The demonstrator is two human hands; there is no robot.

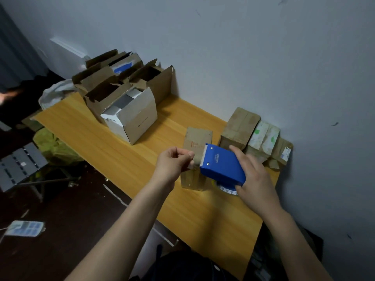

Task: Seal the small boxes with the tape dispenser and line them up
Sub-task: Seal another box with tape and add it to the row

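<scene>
My right hand (254, 177) grips a blue tape dispenser (222, 165) above the wooden table (121, 147); its toothed blade points left. My left hand (174, 161) pinches the free end of the clear tape (193, 159) just left of the blade. Under both hands lies a small brown box (197, 138), with a clear strip hanging down its near side. Against the wall at right, a taller brown box (239, 126), a white-and-green box (263, 136) and a small brown labelled box (283, 152) stand side by side in a row.
Several open brown cartons (113, 78) and an open white box (134, 118) crowd the table's far left end. The wall runs along the table's right side. Bags, a folding stool (18, 165) and clutter lie on the dark floor at left.
</scene>
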